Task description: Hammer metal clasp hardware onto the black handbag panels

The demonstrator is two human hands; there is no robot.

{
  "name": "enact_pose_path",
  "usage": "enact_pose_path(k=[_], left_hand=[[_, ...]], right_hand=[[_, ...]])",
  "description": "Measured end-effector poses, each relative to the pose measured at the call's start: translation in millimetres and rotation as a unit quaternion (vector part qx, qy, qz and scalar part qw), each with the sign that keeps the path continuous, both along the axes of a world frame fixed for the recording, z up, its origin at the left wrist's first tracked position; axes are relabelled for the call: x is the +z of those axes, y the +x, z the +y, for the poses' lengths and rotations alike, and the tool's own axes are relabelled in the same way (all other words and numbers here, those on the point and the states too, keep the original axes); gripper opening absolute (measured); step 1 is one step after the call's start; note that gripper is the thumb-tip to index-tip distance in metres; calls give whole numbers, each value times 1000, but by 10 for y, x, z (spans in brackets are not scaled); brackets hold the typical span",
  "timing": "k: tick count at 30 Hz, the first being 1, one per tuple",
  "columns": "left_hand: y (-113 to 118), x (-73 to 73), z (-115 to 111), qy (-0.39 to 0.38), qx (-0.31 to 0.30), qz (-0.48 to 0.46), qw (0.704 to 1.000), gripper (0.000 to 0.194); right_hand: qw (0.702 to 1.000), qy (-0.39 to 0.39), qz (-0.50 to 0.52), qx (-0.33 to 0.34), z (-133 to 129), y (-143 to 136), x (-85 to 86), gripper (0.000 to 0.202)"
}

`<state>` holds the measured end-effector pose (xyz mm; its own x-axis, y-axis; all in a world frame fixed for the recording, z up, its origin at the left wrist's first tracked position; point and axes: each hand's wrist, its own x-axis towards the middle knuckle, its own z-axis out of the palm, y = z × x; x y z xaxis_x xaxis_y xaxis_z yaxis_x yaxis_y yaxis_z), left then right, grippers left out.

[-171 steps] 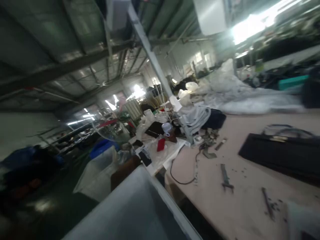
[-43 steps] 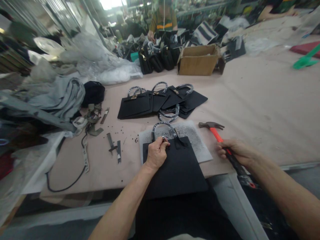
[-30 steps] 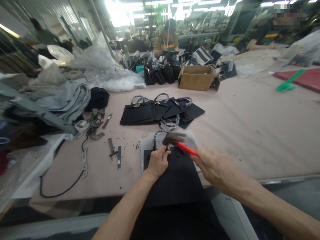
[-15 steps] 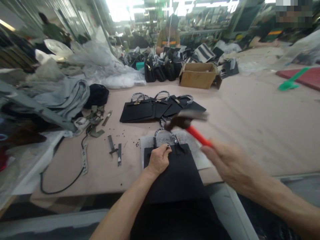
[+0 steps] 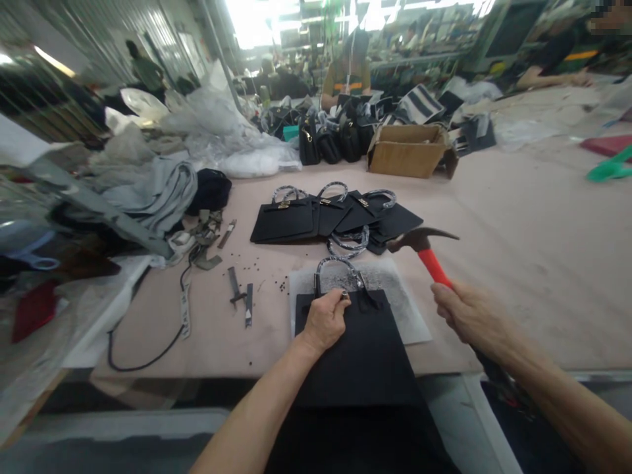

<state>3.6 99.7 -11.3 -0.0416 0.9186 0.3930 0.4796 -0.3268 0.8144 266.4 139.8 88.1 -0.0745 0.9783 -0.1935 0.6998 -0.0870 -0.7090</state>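
A black bag panel [image 5: 358, 355] with a film-wrapped handle [image 5: 338, 261] lies at the table's front edge, its top part over a speckled white sheet [image 5: 412, 316]. On its upper part rests my left hand [image 5: 326, 321], thumb and fingers pinched round a small metal piece [image 5: 344, 294] whose tip alone shows. I cannot make out what kind of piece it is. My right hand [image 5: 476, 317] is wrapped round the red handle of a claw hammer [image 5: 423, 242], raised to the right of the panel and apart from it.
More black bag panels [image 5: 284, 222] with wrapped handles lie behind. Metal strips [image 5: 249, 306], small dark bits and a power strip [image 5: 185, 309] are on the left. Farther back stand a cardboard box [image 5: 407, 153], finished black bags [image 5: 309, 141] and plastic wrapping [image 5: 261, 161]. Other people sit beyond.
My right hand has swung the hammer up and away to the right from above the panel. The left hand keeps its pinch on the panel. The whole view has shifted slightly.
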Motion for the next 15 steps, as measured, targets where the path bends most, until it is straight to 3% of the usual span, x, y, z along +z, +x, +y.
enact_pose_path(k=[3, 6, 8, 12, 15], left_hand=[[7, 10, -7, 4, 2, 5, 1000, 12], [18, 16, -16, 13, 0, 20, 1000, 10], [20, 16, -18, 18, 6, 23, 1000, 9], [-1, -13, -11, 9, 10, 29, 999, 11], [27, 8, -43, 9, 24, 39, 999, 12]], right_hand=[[997, -44, -54, -35, 199, 173, -327, 34], [983, 25, -180, -41, 336, 237, -554, 30], [974, 108, -194, -34, 341, 150, -626, 35], [934, 310, -150, 96, 146, -311, -732, 48], [918, 308, -175, 178, -42, -676, -858, 47]])
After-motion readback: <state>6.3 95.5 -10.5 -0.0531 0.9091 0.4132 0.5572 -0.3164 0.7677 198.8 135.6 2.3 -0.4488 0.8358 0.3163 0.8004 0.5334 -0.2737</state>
